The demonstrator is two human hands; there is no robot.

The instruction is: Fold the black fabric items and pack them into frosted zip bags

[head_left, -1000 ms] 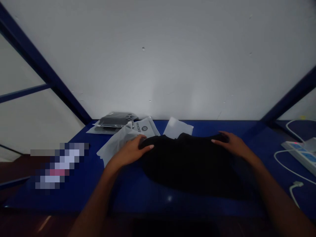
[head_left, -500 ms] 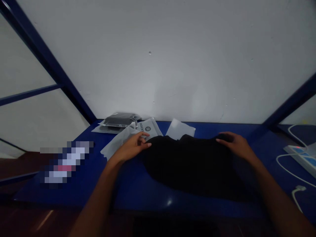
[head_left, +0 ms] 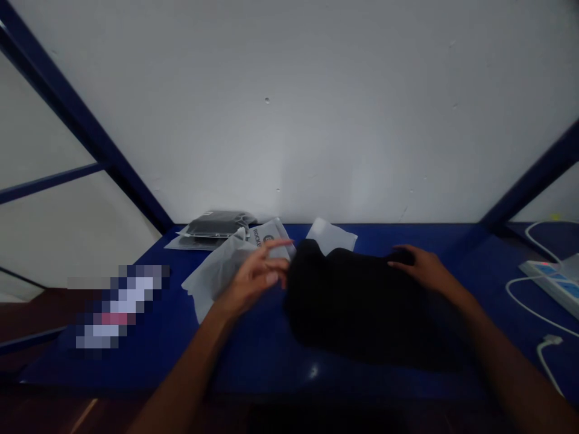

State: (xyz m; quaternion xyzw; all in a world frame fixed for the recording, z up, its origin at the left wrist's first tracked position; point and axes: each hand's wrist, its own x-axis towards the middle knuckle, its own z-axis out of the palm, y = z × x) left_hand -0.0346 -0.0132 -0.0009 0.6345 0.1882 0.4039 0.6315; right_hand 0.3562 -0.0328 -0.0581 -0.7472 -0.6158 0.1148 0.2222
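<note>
A black cloth (head_left: 357, 307) lies on the blue table (head_left: 253, 355), its left end bunched up and folded over to the right. My left hand (head_left: 260, 274) is at that left end, fingers apart, with nothing visible between them. At the cloth's upper right corner, my right hand (head_left: 418, 265) pinches the edge between thumb and fingers. Dark shade hides the cloth's lower folds.
Behind my left hand are a crumpled translucent bag (head_left: 217, 271), packaged dark items (head_left: 217, 224) and a printed bag (head_left: 271, 232). A white packet (head_left: 330, 235) lies behind the cloth. A power strip (head_left: 552, 283) with white cables is at the right.
The cloth's left end has moved right and bunched up. My left hand has let go of it and opened, shifting slightly right. My right hand has moved slightly left.
</note>
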